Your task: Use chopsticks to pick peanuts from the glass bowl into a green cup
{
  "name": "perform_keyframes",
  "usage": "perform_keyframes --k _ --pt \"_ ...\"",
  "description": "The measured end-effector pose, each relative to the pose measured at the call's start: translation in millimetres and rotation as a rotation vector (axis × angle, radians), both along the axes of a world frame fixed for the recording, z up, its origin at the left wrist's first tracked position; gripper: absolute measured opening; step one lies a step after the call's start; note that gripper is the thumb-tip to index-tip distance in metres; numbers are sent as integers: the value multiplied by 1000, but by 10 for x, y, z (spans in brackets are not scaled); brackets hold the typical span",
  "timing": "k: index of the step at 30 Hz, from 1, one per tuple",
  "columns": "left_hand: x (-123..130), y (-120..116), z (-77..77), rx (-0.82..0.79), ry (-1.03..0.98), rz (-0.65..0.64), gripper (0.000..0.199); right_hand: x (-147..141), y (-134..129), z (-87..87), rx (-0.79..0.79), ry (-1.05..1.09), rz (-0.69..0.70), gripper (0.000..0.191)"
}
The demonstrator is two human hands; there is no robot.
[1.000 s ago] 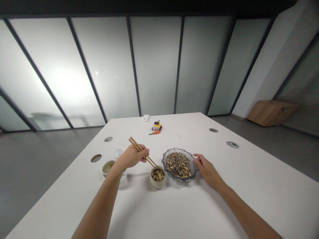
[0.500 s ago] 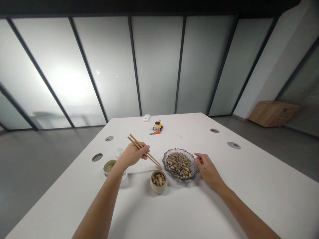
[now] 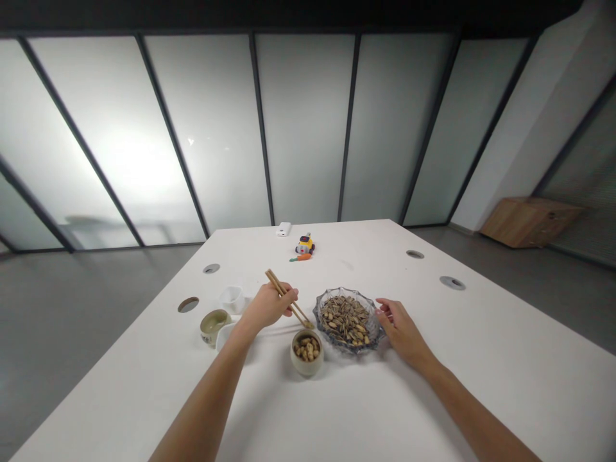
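Note:
Wooden chopsticks [image 3: 279, 286] are gripped in my left hand [image 3: 272, 305], slanting down to the right. Their tips are close together just above the back rim of a small round cup [image 3: 307, 367], which has peanuts [image 3: 307, 348] in it. A small tan piece, like a peanut, shows at the tips, too blurred to be sure. Right of the cup, a scalloped glass bowl [image 3: 332, 341] holds striped sunflower seeds [image 3: 344, 312] and a few peanuts. My right hand [image 3: 399, 326] has its bent fingers and thumb at the bowl's right rim.
Left of my left hand are a green-lined cup [image 3: 210, 327] and white dishes [image 3: 233, 298], partly behind my forearm. Farther back on the white table [image 3: 360, 398] lie a toy carrot [image 3: 302, 258], a yellow toy car [image 3: 305, 244] and a white device [image 3: 283, 228]. Round holes [image 3: 188, 305] pierce the tabletop.
My left hand has shifted right, and the chopsticks stand steeper, their tips still near the cup's back rim. More of the white dishes shows. My right hand stays at the glass bowl.

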State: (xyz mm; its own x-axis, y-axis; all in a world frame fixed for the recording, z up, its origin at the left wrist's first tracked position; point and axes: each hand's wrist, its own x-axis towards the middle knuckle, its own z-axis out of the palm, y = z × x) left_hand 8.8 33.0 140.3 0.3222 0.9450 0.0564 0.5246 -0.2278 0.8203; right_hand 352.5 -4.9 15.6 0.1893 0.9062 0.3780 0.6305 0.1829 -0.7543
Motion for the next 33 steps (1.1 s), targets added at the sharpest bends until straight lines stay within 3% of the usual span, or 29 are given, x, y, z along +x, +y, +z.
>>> perform_keyframes --k 11,20,23,27,33 --pt "2 7 12 4 -29 28 32 -10 -4 14 -9 12 -1 43" --pt "-358 -119 451 12 -135 182 39 2 -10 18 -19 19 10 43" --pt "-409 -218 555 -26 -103 104 42 -11 -16 30 -25 23 6 43" --pt "-324 -279 558 -109 -43 -23 38 -27 -25 51 -32 23 2 42" --pt "-188 -282 529 -56 27 -37 38 -26 -26 62 -28 26 7 42"
